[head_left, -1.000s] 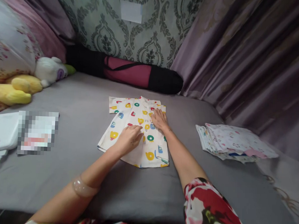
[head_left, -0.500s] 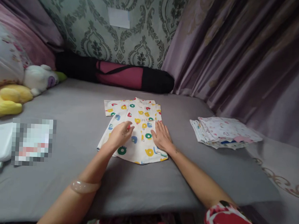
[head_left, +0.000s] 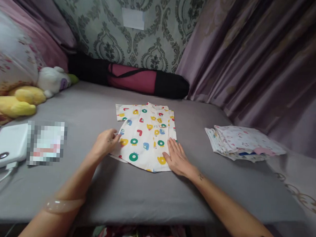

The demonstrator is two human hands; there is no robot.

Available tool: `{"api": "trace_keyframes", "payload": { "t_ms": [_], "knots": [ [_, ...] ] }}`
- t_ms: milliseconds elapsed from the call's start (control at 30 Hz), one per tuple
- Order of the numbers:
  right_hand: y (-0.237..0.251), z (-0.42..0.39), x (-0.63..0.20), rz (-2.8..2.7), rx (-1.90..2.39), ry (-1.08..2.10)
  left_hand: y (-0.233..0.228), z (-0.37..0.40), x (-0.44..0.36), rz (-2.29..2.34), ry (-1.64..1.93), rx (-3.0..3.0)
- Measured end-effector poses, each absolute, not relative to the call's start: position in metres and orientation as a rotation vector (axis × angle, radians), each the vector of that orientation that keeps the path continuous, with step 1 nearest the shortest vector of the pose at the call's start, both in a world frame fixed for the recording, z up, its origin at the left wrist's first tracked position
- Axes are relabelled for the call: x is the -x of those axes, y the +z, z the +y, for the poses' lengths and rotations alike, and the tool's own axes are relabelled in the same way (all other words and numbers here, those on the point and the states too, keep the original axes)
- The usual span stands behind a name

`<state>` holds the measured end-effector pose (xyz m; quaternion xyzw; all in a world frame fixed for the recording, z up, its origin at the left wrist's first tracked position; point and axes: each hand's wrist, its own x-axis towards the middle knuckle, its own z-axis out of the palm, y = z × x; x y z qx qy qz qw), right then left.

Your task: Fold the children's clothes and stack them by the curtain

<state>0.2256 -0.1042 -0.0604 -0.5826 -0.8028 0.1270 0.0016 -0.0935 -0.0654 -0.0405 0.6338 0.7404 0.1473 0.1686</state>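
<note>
While a small printed shirt (head_left: 145, 135) lies flat in the middle of the grey bed (head_left: 133, 197), its 2 lower edges are touched by the hands. The left hand (head_left: 104, 144) is set at the shirt's left edge, fingers loosely curled against the cloth; whether the hem is pinched cannot be told. The right hand (head_left: 177, 159) is laid flat, fingers spread, on the lower right corner. A stack of folded cloths (head_left: 244, 143) is seen well apart to the right, plush toys (head_left: 30, 92) at far left, a white device (head_left: 6, 145) near them.
</note>
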Motion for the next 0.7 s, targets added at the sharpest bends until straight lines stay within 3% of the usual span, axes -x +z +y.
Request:
{"api": "trace_keyframes", "payload": {
  "t_ms": [200,333,533,700],
  "knots": [
    [-0.019,-0.063,-0.210,-2.585,1.846,0.287,-0.046,-0.075,0.094,2.103,0.476,-1.687],
    [0.002,-0.012,-0.163,-2.486,1.649,0.381,-0.050,-0.079,0.094,2.107,0.515,-1.622],
    [-0.010,0.061,-0.054,-2.324,1.458,0.780,-0.054,-0.080,0.096,2.018,0.577,-1.541],
    [-0.022,0.087,0.019,-2.332,1.586,0.687,-0.050,-0.079,0.096,1.979,0.602,-1.518]
  ]
}}
